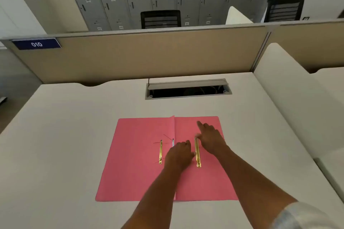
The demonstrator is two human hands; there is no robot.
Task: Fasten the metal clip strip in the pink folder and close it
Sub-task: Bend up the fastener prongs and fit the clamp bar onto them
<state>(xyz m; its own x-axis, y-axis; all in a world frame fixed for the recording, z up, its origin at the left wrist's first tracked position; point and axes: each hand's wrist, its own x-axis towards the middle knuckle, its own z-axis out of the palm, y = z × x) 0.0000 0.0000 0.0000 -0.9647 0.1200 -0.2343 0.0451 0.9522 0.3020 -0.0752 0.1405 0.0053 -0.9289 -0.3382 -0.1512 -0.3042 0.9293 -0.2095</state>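
The pink folder [134,173] lies open flat on the white desk, spine running away from me down its middle. A gold metal clip strip [160,152] sits on the left flap near the spine, with thin prongs sticking out beside it. A second gold strip [197,154] lies on the right flap. My left hand [179,155] rests knuckles-up between the two strips, fingertips touching the right strip's side. My right hand [211,138] is just right of that strip, thumb at its far end, index finger stretched out over the flap.
A cable hatch [188,89] with its lid raised is set into the white desk [65,135] behind the folder. A beige partition [149,55] closes off the back. A white side divider [290,98] rises on the right. Lockers and chairs stand beyond.
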